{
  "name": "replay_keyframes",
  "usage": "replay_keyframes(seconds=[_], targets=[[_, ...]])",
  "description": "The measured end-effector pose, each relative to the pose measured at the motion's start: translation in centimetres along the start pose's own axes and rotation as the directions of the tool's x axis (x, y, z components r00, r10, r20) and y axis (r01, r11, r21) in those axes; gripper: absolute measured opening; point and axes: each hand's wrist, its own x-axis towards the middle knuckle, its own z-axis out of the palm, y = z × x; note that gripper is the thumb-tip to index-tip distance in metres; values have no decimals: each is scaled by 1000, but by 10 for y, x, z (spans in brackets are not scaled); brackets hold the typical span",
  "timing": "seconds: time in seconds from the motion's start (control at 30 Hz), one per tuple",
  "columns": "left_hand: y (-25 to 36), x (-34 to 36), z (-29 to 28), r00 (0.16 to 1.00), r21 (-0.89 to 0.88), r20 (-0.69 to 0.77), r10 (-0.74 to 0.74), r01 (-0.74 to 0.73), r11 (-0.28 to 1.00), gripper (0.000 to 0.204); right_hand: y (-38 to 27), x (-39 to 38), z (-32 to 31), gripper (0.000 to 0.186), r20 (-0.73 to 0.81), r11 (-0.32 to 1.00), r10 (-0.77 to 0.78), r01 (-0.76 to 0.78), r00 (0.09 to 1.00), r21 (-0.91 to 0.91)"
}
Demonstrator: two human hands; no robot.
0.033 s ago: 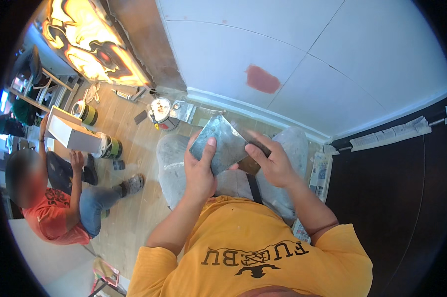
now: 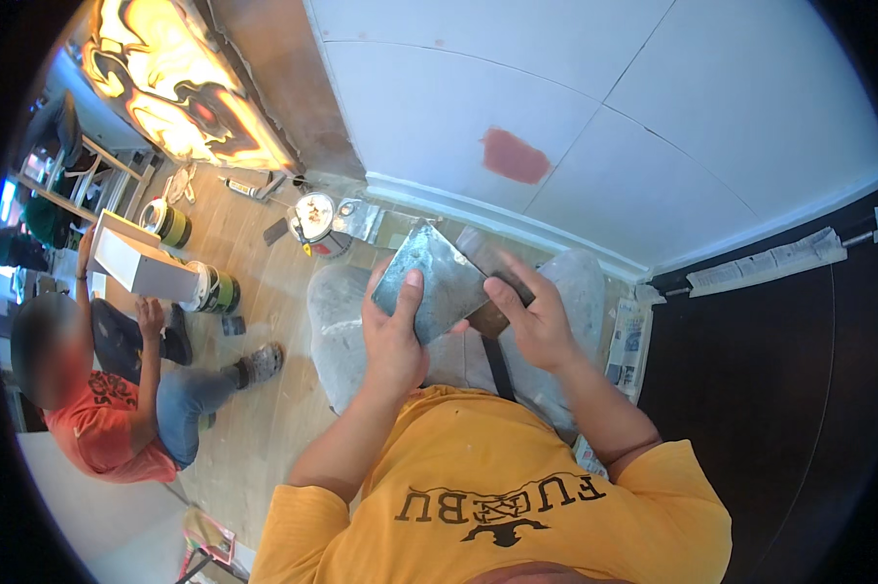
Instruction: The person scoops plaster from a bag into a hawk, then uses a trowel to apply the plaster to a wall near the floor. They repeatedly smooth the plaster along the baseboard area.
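My left hand (image 2: pixel 392 336) is closed round a flat grey metal plate (image 2: pixel 434 282), its thumb pressed on the upper face. The plate is tilted, with one corner toward the wall, and pale smears mark its surface. Against its right edge, my right hand (image 2: pixel 541 321) grips a scraper with a thin grey blade (image 2: pixel 474 245); the fingers hide most of its grip. A brown piece (image 2: pixel 488 320) shows below the plate between my hands, and I cannot tell which tool it belongs to. Both hands are above my lap, between my knees.
Ahead is a pale panelled wall (image 2: pixel 594 58) with a reddish patch (image 2: pixel 515 156). An open bucket (image 2: pixel 314 216) stands on the wooden floor beyond my left knee. At left a person in a red shirt (image 2: pixel 108 419) sits near a white box (image 2: pixel 145 263) and paint tubs (image 2: pixel 215 288). Dark panel (image 2: pixel 750 389) at right.
The scraper blade at the plate's right edge has shifted slightly and shows more clearly. My left hand and the plate have hardly moved.
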Motion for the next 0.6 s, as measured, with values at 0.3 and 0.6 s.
replay_keyframes(seconds=[0.3, 0.6], targets=[[-24, -5, 9, 997, -104, -64, -45, 38, 994, 42, 12, 3, 37, 52, -503, 892, -349, 446, 790, 81], [-17, 2, 2, 997, -37, -16, -71, 71, 997, 37, 14, 4, 12, 41, -162, 905, -424, 412, 891, -105]])
